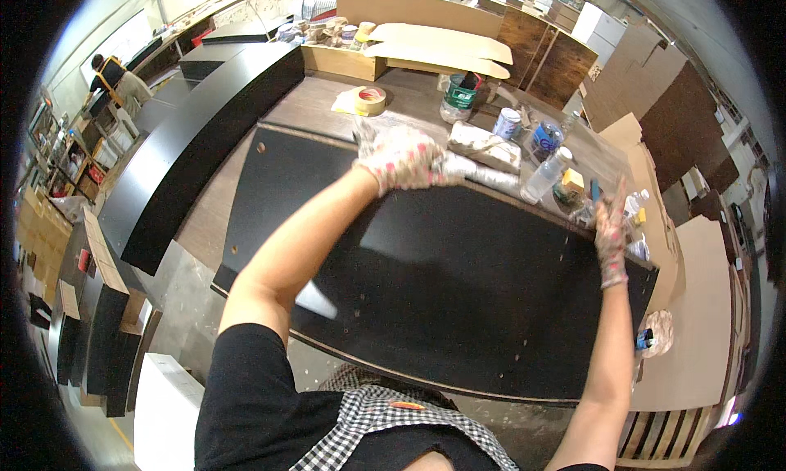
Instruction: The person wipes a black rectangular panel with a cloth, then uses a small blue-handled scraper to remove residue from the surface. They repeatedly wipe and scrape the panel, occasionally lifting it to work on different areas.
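Note:
A large black panel (426, 283) with a few small holes lies across the table in front of me. My left hand (405, 158), in a light work glove with pink dots, is over the panel's far edge. Its fingers are smeared by motion, so its grip is unclear. Beside those fingers lies a whitish tube-like roll (489, 176). My right hand (611, 240), gloved too, is at the panel's far right corner. Its fingers stretch out, away from me, with nothing visible in them. A clear bottle (546, 176) stands between the hands, beyond the panel.
Beyond the panel, the table (315, 102) holds a tape roll (370, 101), a green-labelled jar (458, 98), a can (507, 123) and a wrapped white bundle (485, 146). A long curved black board (192, 143) lies at left. Brown sheets (684, 307) stand right. Another person (119, 86) works far left.

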The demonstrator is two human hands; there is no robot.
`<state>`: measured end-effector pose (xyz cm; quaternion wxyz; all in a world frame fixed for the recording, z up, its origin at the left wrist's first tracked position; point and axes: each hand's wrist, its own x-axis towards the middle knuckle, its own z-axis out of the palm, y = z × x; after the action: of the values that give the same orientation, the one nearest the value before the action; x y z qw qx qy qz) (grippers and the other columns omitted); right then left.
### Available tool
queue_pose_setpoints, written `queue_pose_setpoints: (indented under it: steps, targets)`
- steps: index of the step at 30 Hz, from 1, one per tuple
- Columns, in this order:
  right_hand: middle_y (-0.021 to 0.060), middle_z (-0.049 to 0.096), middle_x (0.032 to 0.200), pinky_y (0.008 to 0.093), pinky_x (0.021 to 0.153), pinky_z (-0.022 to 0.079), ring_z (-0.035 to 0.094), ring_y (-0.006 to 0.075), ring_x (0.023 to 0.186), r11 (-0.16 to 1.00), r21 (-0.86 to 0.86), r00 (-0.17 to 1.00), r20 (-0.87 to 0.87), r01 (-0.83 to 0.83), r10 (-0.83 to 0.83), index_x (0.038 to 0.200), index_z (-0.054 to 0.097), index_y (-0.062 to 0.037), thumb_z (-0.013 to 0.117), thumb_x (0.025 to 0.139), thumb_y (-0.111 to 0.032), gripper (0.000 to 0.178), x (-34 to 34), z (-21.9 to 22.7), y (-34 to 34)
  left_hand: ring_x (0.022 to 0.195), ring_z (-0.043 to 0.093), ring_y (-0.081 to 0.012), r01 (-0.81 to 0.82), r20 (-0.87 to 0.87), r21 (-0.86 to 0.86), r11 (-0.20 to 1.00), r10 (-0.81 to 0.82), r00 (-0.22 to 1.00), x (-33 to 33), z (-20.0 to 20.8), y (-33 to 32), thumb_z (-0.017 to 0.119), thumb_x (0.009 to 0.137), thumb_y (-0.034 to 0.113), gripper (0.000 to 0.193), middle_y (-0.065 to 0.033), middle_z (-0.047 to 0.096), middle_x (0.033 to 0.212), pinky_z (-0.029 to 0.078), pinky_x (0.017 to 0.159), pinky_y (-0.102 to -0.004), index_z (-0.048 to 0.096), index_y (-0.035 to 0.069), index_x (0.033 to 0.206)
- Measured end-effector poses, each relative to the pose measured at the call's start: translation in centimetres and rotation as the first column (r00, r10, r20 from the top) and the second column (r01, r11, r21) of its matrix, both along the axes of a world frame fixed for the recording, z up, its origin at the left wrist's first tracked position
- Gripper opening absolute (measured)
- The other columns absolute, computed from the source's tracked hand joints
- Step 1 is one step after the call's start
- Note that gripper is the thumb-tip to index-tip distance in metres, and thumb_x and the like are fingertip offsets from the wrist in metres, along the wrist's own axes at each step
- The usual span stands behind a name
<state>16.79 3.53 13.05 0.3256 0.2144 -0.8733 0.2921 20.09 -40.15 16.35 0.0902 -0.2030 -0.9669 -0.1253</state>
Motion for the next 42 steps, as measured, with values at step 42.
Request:
queue_pose_setpoints:
  steps: [42]
  targets:
    - [0.0113, 0.069, 0.1, 0.0411, 0.087, 0.05, 0.064, 0.0286, 0.096, 0.519, 0.09, 0.51, 0.387, -0.85, 0.768, 0.107, 0.068, -0.0095, 0.069, 0.079, -0.024, 0.031, -2.1, -7.2, -53.7, 0.085, 0.058, -0.0279, 0.064, 0.206, 0.741, 0.669, -0.317, 0.926, 20.2, -11.9, -4.5, 0.073, 0.07, 0.026, 0.034, -0.0078, 0.06, 0.087, 0.044, 0.075, -0.0404, 0.062, 0.008, 0.096]
